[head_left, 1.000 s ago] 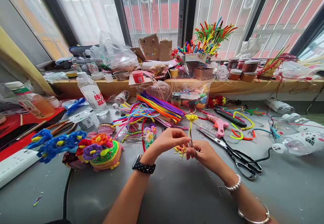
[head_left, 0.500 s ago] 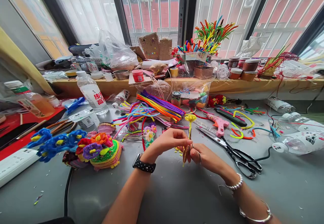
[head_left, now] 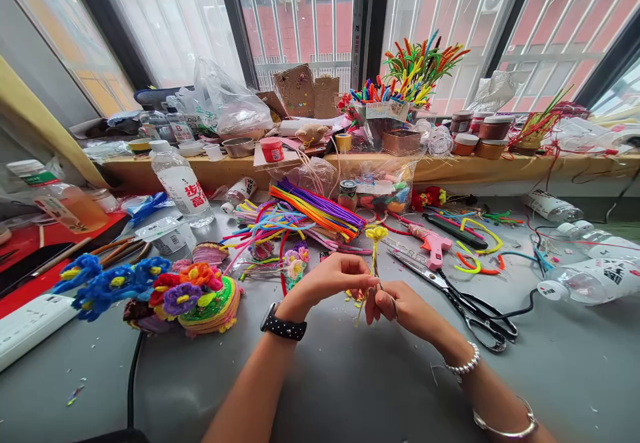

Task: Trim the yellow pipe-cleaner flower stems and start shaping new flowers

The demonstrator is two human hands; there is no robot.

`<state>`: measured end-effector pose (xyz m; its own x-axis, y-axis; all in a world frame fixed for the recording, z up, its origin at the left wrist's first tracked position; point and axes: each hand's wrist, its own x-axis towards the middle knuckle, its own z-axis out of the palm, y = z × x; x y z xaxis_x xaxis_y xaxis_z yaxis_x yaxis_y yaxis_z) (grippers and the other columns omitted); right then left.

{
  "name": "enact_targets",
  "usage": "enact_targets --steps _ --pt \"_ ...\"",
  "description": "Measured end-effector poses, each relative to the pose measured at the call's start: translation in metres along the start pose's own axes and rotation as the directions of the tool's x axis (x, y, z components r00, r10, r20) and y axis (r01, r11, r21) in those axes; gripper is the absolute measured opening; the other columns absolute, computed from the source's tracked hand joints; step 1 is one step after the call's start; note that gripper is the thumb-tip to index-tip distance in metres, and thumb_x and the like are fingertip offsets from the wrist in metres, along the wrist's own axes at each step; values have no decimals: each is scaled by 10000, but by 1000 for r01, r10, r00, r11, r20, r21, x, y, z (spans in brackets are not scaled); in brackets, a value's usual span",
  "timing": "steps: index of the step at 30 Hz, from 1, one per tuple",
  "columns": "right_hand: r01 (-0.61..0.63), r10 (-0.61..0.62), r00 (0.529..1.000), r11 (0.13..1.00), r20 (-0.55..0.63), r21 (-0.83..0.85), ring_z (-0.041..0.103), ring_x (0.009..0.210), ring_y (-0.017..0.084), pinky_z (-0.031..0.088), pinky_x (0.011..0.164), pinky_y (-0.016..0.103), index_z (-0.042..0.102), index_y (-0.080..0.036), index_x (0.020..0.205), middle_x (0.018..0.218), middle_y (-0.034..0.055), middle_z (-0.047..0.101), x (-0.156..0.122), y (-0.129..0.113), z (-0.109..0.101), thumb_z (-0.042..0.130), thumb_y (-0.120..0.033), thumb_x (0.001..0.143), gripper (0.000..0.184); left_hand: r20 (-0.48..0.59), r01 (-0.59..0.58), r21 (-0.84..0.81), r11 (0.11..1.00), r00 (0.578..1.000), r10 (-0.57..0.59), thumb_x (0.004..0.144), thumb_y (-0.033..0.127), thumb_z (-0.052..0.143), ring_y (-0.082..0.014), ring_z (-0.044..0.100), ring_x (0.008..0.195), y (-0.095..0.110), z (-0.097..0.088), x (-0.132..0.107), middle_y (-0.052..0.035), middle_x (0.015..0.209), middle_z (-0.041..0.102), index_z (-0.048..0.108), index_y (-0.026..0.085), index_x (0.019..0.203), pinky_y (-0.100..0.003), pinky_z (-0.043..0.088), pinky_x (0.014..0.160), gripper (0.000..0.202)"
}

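Note:
A yellow pipe-cleaner flower stands upright between my hands, its thin stem running down through my fingers. My left hand, with a dark watch at the wrist, pinches the stem between thumb and fingertips. Just below and to the right, my right hand is closed around the lower stem; a ring and a beaded bracelet show on it. The stem's tail sticks out below my fingers, pointing down and left. Yellow scraps lie on the table behind my fingers, partly hidden.
Large black scissors and a pink glue gun lie to the right, near a toppled water bottle. Bundled pipe cleaners lie ahead. Left are blue fuzzy flowers, a fuzzy flower cake and an upright bottle.
My hands stay in nearly the same place, fingers shifting slightly on the stem. The stem's lower end has swung a little to the left.

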<state>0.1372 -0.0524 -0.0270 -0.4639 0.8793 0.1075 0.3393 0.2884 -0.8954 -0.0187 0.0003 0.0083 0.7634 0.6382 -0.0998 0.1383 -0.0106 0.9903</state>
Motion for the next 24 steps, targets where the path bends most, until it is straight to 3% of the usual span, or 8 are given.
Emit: enact_targets --steps 16,24 --pt "-108 110 993 993 -42 52 370 414 70 279 433 196 508 -130 409 408 -16 416 0 0 5 361 -598 720 582 -5 19 -7 1000 1000 -19 611 390 600 -60 463 499 0 -3 -1 30 535 506 486 121 612 -191 343 483 292" --pt "-81 81 997 997 5 10 387 422 81 301 441 203 557 -131 460 431 -2 432 1 0 6 226 -670 706 679 1 18 4 1000 1000 -18 618 379 597 -62 462 517 0 -5 -2 25 551 513 499 119 624 -189 340 490 278"
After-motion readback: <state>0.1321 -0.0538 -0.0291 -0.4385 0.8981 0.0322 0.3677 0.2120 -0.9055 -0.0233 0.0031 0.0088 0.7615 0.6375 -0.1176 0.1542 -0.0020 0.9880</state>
